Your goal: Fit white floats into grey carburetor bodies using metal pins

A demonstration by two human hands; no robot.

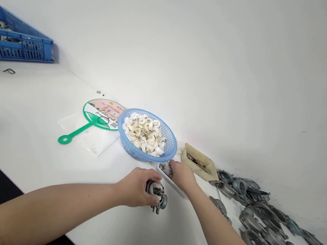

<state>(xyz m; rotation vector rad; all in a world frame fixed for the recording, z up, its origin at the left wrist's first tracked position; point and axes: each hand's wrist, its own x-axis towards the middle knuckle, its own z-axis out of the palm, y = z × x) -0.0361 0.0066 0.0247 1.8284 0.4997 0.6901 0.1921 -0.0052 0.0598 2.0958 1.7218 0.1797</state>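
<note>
My left hand (140, 188) is wrapped round a grey metal carburetor (158, 201), held above the white table with its white plastic float and brassy inner parts facing up. My right hand (183, 176) reaches into a small white tray (179, 191) of thin metal pieces, just right of the carburetor. Its fingers are pinched together at the tray's far end; what they hold, if anything, is hidden. Behind both hands stands a light-blue basket (125, 145) heaped with white, U-shaped plastic floats (147, 133).
A cream container (213, 169) with small parts sits beyond my right hand. Several grey metal castings (258, 221) lie along the right. A green-handled fan (75, 133) lies left of the basket, and a blue crate (18, 46) stands far left. A white wall rises behind.
</note>
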